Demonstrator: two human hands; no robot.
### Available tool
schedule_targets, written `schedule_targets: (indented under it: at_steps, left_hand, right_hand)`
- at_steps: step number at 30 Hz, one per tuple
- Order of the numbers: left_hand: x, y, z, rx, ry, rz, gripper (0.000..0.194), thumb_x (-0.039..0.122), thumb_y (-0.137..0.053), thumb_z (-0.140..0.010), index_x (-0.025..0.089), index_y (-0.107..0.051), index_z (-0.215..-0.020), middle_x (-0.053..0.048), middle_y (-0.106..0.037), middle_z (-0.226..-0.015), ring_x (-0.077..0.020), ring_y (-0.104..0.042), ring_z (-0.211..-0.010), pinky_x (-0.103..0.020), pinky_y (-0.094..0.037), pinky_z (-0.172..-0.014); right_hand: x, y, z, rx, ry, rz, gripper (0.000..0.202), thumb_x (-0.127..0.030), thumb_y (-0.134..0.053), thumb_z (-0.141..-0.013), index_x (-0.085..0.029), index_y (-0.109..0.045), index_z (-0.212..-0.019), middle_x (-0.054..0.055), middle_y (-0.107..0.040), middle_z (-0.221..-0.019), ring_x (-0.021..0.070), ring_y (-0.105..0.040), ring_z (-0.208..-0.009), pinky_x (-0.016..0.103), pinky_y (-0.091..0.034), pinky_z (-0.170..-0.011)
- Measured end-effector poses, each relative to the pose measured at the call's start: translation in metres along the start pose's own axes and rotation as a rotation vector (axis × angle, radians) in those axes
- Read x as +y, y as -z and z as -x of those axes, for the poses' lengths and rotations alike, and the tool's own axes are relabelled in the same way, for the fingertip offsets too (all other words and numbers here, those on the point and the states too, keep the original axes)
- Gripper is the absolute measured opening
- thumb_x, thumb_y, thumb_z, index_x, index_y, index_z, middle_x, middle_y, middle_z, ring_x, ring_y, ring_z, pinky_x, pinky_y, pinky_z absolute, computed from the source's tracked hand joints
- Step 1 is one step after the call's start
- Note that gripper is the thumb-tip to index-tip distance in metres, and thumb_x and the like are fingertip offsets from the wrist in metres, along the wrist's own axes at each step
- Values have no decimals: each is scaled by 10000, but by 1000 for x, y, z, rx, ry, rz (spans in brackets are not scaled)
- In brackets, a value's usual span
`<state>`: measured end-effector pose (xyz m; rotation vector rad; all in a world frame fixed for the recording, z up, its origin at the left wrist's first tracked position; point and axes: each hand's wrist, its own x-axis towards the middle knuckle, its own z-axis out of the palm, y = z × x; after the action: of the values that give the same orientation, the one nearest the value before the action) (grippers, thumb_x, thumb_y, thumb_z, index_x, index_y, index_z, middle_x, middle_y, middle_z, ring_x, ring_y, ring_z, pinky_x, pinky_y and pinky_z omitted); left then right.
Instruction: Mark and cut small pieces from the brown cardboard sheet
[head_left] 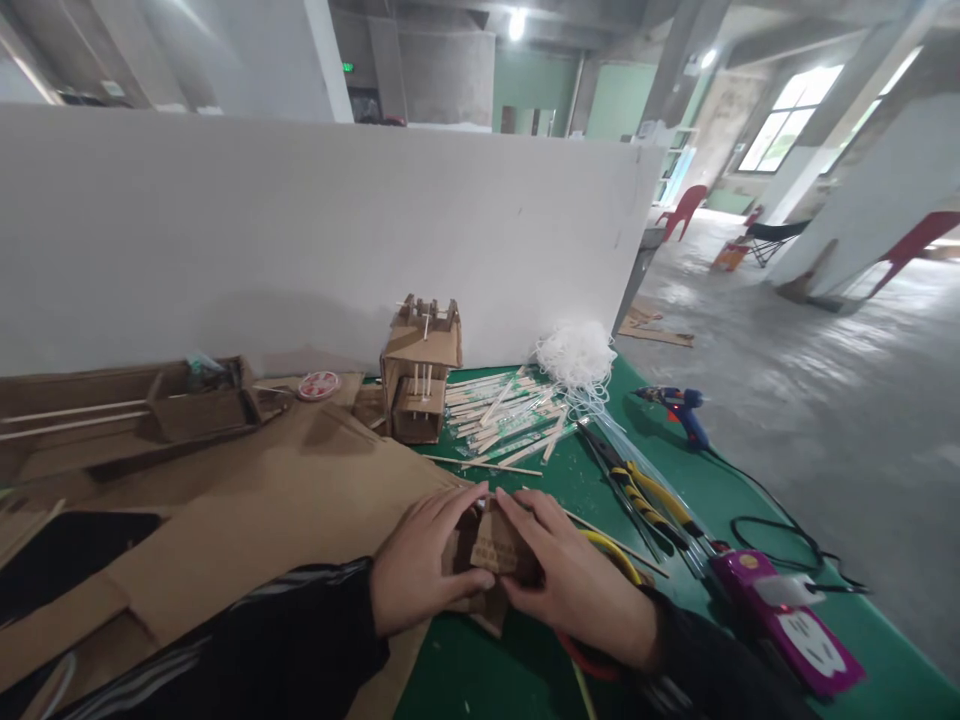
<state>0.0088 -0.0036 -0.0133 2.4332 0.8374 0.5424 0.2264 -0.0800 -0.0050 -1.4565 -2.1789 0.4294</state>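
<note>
Between my two hands, low in the middle of the head view, is a small brown cardboard piece (pixel 496 540) with faint printing on it. My left hand (pixel 426 555) grips its left side, thumb at the lower edge and fingers at the top. On the opposite side, my right hand (pixel 566 565) closes round it the same way. More folded cardboard shows below and left of the piece, partly covered by my fingers. Just behind my right hand, a yellow and red handled tool (pixel 611 550) is half hidden, so its kind is unclear.
A cardboard box model (pixel 420 385) stands by the white wall. Wooden sticks (pixel 499 415), white string (pixel 576 358), pliers (pixel 660 495), a blue glue gun (pixel 679 405) and a purple power strip (pixel 787 620) lie on the green table (pixel 720 480). Cardboard sheets (pixel 300 500) cover the left.
</note>
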Motion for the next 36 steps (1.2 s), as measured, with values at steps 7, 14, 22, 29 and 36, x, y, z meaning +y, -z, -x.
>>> schedule_targets:
  at_steps: [7, 14, 22, 29, 36]
  left_hand:
    - [2, 4, -2, 86, 36, -80, 710, 624, -672, -784, 268, -481, -1368, -88, -588, -1348, -290, -540, -1229, -428, -425, -1055]
    - [-5, 4, -5, 319, 160, -92, 652, 525, -683, -824, 288, -437, -1380, -76, -569, -1362, -288, -523, -1246, -452, -414, -1046]
    - [-7, 1, -3, 367, 183, -53, 720, 483, -704, -820, 336, -354, -1431, -54, -549, -1388, -290, -492, -1281, -472, -397, -1060]
    - [-7, 1, -4, 427, 212, 61, 668, 456, -668, -847, 280, -366, -1417, -94, -524, -1394, -296, -497, -1277, -486, -398, -1067]
    - [-3, 48, -12, 232, 246, 77, 557, 480, -623, -857, 251, -466, -1339, -100, -531, -1331, -268, -567, -1154, -428, -484, -978]
  right_hand:
    - [0, -2, 2, 85, -20, -36, 925, -156, -668, -808, -254, -114, -1541, 92, -421, -1482, 273, -360, -1355, 467, -354, -1149]
    - [17, -5, 2, 251, -213, 5, 740, -204, -547, -905, -229, -142, -1523, 132, -375, -1499, 282, -317, -1401, 524, -332, -1157]
    - [19, -3, -1, 214, -258, -29, 542, -212, -536, -906, -194, -354, -1417, 133, -481, -1389, 283, -413, -1317, 485, -375, -1115]
    - [14, 7, -2, 92, -199, 34, 500, -265, -653, -844, -212, -493, -1314, 94, -557, -1325, 302, -442, -1250, 498, -337, -1078]
    - [6, 15, 0, -33, -194, 91, 423, -164, -649, -795, -237, -603, -1209, 57, -641, -1108, 280, -545, -1070, 456, -386, -964]
